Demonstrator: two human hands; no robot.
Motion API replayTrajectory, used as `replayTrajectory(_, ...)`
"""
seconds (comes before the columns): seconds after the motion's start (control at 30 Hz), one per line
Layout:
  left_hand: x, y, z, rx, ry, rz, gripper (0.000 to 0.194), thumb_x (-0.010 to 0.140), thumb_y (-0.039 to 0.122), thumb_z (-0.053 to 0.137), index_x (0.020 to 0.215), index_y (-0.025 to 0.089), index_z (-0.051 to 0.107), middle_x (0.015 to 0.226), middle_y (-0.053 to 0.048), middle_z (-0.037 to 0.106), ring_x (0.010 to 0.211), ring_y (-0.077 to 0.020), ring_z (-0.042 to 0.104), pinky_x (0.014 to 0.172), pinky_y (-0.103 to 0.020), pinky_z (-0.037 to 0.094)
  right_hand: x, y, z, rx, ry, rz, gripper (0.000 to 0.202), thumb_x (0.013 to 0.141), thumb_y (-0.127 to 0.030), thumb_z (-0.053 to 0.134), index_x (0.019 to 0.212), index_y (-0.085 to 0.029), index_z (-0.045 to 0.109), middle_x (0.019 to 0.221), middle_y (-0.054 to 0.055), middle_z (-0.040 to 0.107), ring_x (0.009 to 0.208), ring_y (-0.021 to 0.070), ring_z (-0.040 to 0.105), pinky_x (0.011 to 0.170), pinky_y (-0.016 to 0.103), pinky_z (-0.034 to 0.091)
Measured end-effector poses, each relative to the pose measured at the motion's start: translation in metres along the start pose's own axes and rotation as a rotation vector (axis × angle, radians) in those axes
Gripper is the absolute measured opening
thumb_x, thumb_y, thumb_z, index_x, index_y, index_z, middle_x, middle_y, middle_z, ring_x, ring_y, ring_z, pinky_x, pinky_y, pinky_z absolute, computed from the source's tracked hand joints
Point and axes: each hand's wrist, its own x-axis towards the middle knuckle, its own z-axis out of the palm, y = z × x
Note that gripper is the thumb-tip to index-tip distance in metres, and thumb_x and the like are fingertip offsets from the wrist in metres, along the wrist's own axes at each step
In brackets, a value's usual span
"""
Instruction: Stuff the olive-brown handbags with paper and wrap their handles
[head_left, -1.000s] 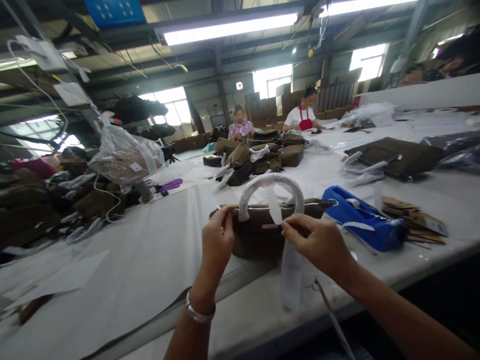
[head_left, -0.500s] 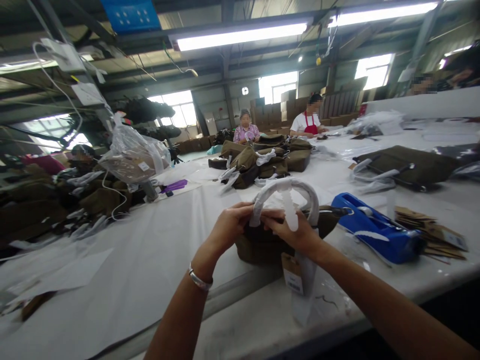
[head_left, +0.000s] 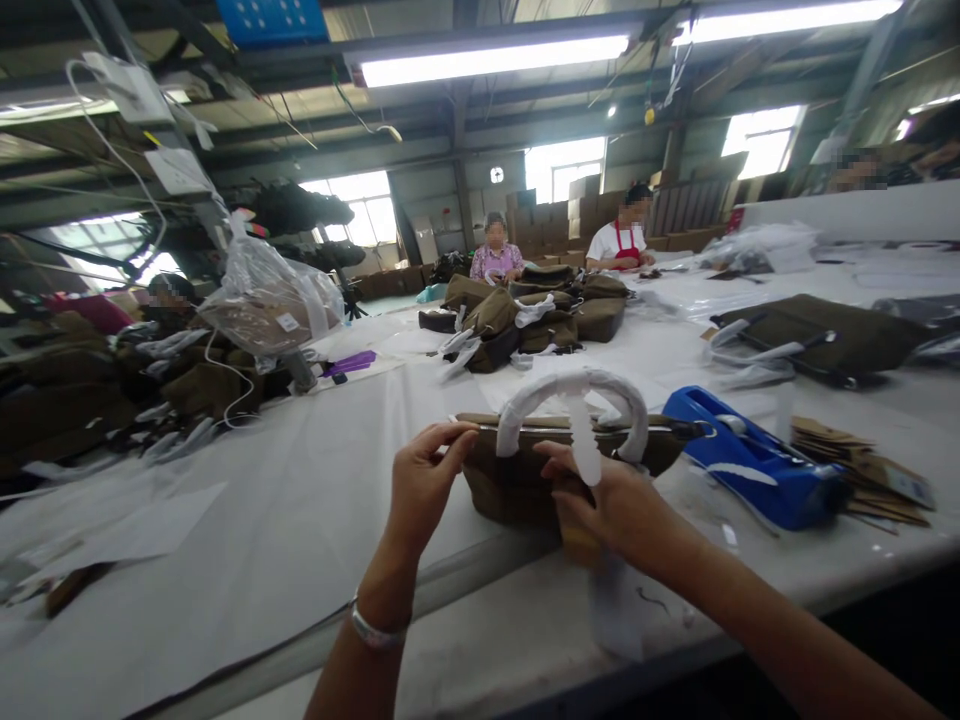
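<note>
Olive-brown handbag [head_left: 525,480] lies on its side at the near edge of the white worktop [head_left: 300,520], directly in front of me, its wrapped white handle [head_left: 571,398] arching up over the zip edge. My left hand [head_left: 421,485] is at the bag's left end, fingers [head_left: 450,436] curled and pinching the top corner by the zip. My right hand [head_left: 619,505] rests against the bag's front face under the handle, fingers bent and closed around a strip of white wrapping [head_left: 583,445] that hangs down from the handle; a paper tag [head_left: 581,545] shows just below that hand, and more white wrap [head_left: 619,610] trails over the worktop edge beneath my wrist. A silver bangle [head_left: 373,632] sits on my left wrist. Just right of the bag, nearly touching its end, is a blue tape dispenser [head_left: 750,465], and beyond that a stack of brown card tags [head_left: 862,465]. Further back on the worktop there is a pile of similar bags [head_left: 536,315], another bag [head_left: 817,335] lying flat to the right, and two people [head_left: 495,255] working at the far end.
</note>
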Motion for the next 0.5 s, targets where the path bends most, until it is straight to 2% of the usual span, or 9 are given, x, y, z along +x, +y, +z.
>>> replayTrajectory(0.1, -0.01, -0.001, 0.013, -0.183, 0.076, -0.049, 0.019, 0.082, 0.038, 0.08, 0.091, 0.02, 0.078, 0.088, -0.002, 0.072, 0.07, -0.0113, 0.059, 0.059, -0.019, 0.049, -0.008, 0.001, 0.018, -0.103, 0.08, -0.06, 0.052, 0.088, -0.008, 0.055, 0.137, -0.024, 0.056, 0.112, 0.008, 0.074, 0.101, 0.0252, 0.071, 0.09, 0.041, 0.057)
replayTrajectory(0.23, -0.02, -0.004, 0.031, -0.41, 0.048, -0.051, 0.017, 0.087, 0.035, 0.076, 0.086, 0.018, 0.073, 0.113, -0.005, 0.07, 0.081, -0.0099, 0.062, 0.062, -0.017, 0.049, -0.014, 0.0, 0.025, -0.144, 0.28, -0.107, 0.039, 0.094, -0.009, 0.05, 0.13, -0.02, 0.057, 0.116, 0.012, 0.071, 0.101, 0.0252, 0.071, 0.089, 0.04, 0.059)
replayTrajectory(0.3, -0.026, -0.004, 0.041, -0.505, 0.011, -0.095, 0.018, 0.09, 0.036, 0.073, 0.089, 0.019, 0.07, 0.11, -0.005, 0.073, 0.074, -0.009, 0.064, 0.057, -0.017, 0.048, -0.017, -0.003, 0.021, -0.182, 0.428, -0.111, 0.032, 0.095, -0.011, 0.051, 0.126, -0.018, 0.058, 0.116, 0.013, 0.069, 0.103, 0.0262, 0.07, 0.091, 0.041, 0.058)
replayTrajectory(0.4, -0.035, -0.002, 0.056, -0.499, -0.051, -0.14, 0.019, 0.091, 0.037, 0.072, 0.094, 0.018, 0.069, 0.095, -0.005, 0.075, 0.076, -0.014, 0.071, 0.061, -0.021, 0.054, -0.018, -0.009, 0.017, -0.302, 0.596, -0.153, 0.024, 0.096, -0.01, 0.054, 0.116, -0.019, 0.062, 0.106, 0.011, 0.069, 0.101, 0.027, 0.067, 0.092, 0.041, 0.056)
replayTrajectory(0.5, -0.041, -0.002, 0.067, -0.386, -0.046, -0.108, 0.017, 0.091, 0.035, 0.072, 0.092, 0.018, 0.072, 0.093, -0.005, 0.076, 0.086, -0.0171, 0.072, 0.078, -0.026, 0.058, -0.014, -0.01, 0.026, -0.381, 0.571, -0.237, 0.024, 0.097, -0.008, 0.052, 0.114, -0.021, 0.064, 0.102, 0.009, 0.072, 0.095, 0.0254, 0.067, 0.09, 0.041, 0.056)
